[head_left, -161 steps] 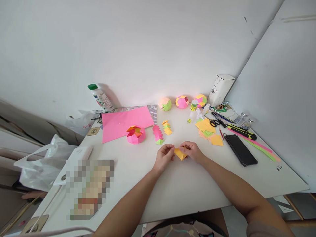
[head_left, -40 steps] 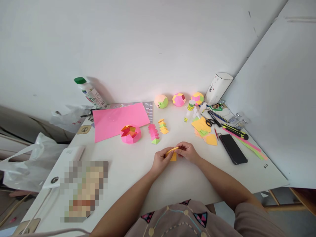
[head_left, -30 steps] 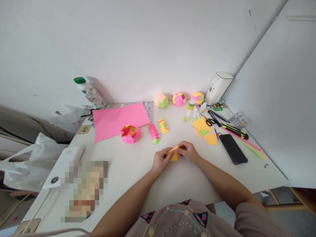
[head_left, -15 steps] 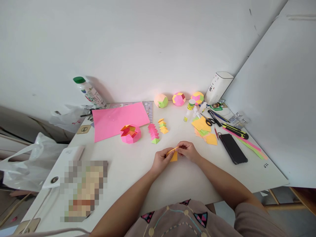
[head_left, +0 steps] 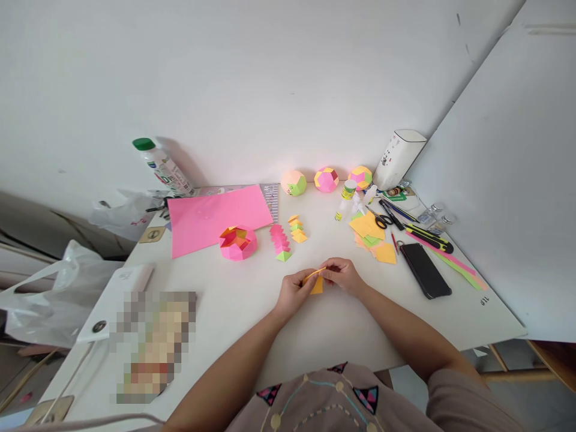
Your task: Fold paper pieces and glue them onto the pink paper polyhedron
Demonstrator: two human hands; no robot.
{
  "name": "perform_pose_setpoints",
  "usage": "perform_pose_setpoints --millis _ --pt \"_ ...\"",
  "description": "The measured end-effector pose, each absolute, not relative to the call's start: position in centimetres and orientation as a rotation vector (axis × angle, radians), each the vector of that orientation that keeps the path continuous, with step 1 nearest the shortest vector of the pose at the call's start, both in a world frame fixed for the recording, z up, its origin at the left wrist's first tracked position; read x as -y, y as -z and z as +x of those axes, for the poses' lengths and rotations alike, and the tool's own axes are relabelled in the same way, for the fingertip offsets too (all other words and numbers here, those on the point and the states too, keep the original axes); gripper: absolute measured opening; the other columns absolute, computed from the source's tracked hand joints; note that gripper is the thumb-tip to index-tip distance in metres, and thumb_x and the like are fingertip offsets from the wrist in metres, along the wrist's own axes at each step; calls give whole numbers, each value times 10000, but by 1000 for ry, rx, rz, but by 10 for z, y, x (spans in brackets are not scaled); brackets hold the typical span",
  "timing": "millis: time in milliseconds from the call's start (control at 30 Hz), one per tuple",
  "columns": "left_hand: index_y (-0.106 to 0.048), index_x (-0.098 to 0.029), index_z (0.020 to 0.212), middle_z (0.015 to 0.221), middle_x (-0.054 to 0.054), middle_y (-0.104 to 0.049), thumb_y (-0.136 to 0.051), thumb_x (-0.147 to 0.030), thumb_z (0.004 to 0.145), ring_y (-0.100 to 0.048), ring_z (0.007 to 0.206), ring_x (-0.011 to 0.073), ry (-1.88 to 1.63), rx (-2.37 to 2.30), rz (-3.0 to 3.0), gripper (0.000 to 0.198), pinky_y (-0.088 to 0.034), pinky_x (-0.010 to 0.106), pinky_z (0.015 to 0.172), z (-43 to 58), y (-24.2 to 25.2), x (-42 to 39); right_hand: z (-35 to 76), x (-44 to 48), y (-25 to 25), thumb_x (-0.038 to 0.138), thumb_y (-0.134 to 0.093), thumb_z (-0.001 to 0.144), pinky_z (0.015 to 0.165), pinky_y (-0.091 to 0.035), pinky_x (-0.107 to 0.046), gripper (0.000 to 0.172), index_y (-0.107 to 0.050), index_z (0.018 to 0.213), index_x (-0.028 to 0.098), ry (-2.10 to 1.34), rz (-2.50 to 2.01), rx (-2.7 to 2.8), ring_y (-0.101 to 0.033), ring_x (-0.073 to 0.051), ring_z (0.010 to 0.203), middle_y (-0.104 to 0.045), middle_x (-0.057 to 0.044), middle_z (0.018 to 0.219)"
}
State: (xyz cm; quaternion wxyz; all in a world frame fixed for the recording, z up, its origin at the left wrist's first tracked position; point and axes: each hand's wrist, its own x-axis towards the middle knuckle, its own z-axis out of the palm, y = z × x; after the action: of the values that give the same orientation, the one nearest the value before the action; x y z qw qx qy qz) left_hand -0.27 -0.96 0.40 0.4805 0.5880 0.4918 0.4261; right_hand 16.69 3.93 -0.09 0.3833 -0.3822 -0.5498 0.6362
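Between my two hands is a small orange-yellow piece of paper (head_left: 317,285) with a folded upper edge. My left hand (head_left: 294,293) pinches it from the left, thumb on top. At its upper right corner, the fingertips of my right hand (head_left: 342,275) are closed on the fold. Beyond my hands lie a row of folded pink paper units (head_left: 279,240) and a row of yellow and green folded units (head_left: 297,229). A pink paper ball with an open top (head_left: 237,246) sits to the left of these rows.
Three finished paper balls (head_left: 326,179) stand along the wall. A pink sheet (head_left: 216,216) lies back left. To the right are loose paper squares (head_left: 369,227), scissors (head_left: 382,221), a box cutter (head_left: 432,240) and a black phone (head_left: 425,270). A green-capped bottle (head_left: 166,171) leans at the back.
Almost nothing differs. My right fingertips have shifted very slightly to the left along the paper's folded edge.
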Motion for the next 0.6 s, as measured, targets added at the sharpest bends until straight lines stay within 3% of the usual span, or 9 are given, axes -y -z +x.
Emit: perform_pose_setpoints --millis 267,433,600 --pt "-742 -160 945 664 -1 -596 -472 -465 891 -396 569 94 -1015 -1200 1459 411 -326 205 512 -3 -6 10 166 -38 -1 331 -767 685 440 -417 -233 178 -676 713 180 -1608 -968 1407 -518 -100 455 -572 35 528" --pt "-745 -157 923 644 -3 -574 -474 -480 883 -376 556 93 -1011 -1197 1443 424 -315 206 501 -3 -6 9 166 -38 1 348 -770 679 438 -426 -235 226 -660 800 192 -1591 -992 1374 -531 -104 459 -582 42 559" --pt "-745 -161 921 618 -7 -527 -471 -473 886 -348 555 95 -1006 -1198 1442 416 -295 214 502 -3 -6 10 167 -38 1 350 -775 674 442 -417 -232 218 -645 715 181 -1614 -982 1385 -519 -97 457 -579 36 550"
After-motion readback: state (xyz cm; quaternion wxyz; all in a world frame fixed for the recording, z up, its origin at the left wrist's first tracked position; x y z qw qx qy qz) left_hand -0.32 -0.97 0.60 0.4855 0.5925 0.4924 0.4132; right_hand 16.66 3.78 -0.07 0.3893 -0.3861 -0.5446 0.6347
